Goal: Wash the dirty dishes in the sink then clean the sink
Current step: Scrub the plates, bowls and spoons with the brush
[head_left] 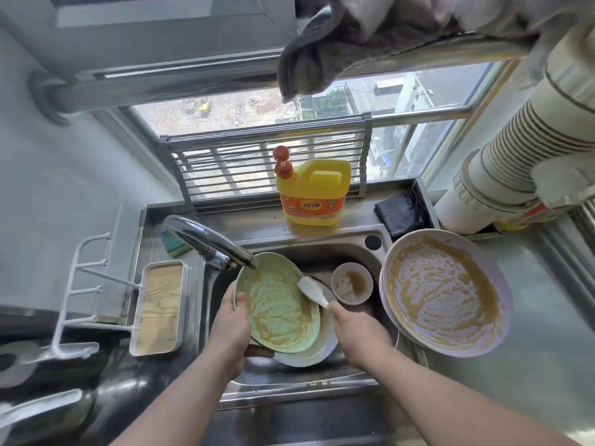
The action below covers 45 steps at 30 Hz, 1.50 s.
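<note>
Over the sink (325, 375), I see the left hand (232, 329), fingers curled, gripping a green plate (277, 312) under the tap (209, 241). The right hand (360, 333) fingers pinch a white brush (311, 291) touching the plate.

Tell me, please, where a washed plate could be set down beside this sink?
The bare counter right of the pink plates is free. The ledge between detergent bottle and dark cloth is narrow. The sink basin is crowded.
</note>
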{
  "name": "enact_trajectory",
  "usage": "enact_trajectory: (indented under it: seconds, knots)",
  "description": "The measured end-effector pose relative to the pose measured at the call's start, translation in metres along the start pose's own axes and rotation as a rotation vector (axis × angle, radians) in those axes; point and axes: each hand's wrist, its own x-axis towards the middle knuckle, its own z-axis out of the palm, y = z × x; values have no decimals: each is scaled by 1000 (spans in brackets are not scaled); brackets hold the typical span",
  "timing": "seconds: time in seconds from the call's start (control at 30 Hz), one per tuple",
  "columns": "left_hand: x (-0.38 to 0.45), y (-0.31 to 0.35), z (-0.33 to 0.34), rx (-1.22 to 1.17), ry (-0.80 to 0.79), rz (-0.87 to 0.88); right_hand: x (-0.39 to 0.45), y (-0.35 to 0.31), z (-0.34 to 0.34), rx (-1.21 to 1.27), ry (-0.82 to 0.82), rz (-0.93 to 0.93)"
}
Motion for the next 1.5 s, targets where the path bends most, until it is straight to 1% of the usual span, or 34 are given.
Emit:
enact_trajectory:
  seconds: [0.1, 0.2, 0.27, 0.33, 0.4, 0.47, 0.57, 0.6, 0.67, 0.77, 0.87, 0.93, 0.97, 1.07, 1.13, 1.2, 1.23, 1.33, 1.4, 1.43, 1.5]
  knots:
    - [1, -3, -7, 74, -2, 42, -13, 2, 4, 19, 13, -22]
    - [-6, -14, 0, 264, -15, 147, 11, -25, -17, 3, 137, -141]
    - [-9, -14, 3, 288, 20, 170, 22, -43, -29, -35, 195, -197]
    - [-9, -9, 1, 301, 44, 209, 26, -41, -29, -13, 160, -139]
    - [-8, -3, -5, 369, 58, 287, 21, -26, -14, 47, 79, -29]
    - [-4, 2, -12, 451, 67, 383, 11, -15, 14, 235, 9, 46]
    - [-3, 5, -15, 561, 108, 547, -13, -27, 55, 557, -119, 44]
    - [-4, 5, -15, 578, 108, 579, -19, -31, 64, 599, -142, 39]
    - [-6, 1, -14, 583, 71, 606, -20, -25, 65, 557, -129, 57]
    - [-7, -7, -16, 583, 17, 564, -2, -5, 32, 346, -7, 88]
    - [-7, -12, -14, 579, 14, 500, 14, 1, -1, 208, 128, 38]
    - [-8, -11, -9, 533, 36, 467, 13, -3, 4, 192, 127, 41]
    - [-7, -9, -7, 505, 53, 466, 6, -9, 18, 222, 92, 50]
    - [-4, -3, -1, 442, 82, 487, -26, -31, 67, 418, -25, 31]
    - [1, -6, -3, 414, 119, 471, -39, -35, 75, 480, -80, 11]
    - [5, -11, -9, 381, 130, 430, -32, -24, 58, 418, -96, 25]
    - [7, -14, -12, 367, 106, 416, -25, -17, 43, 380, -76, 55]
    - [13, -22, -16, 243, -54, 339, 1, -6, -7, 345, 18, 111]
    - [17, -28, -12, 178, -128, 276, 13, -26, -27, 428, 62, 42]
    - [17, -29, -8, 143, -147, 259, 13, -40, -30, 492, 48, -4]
    - [20, -27, -1, 64, -137, 241, 6, -70, -21, 628, -17, -79]
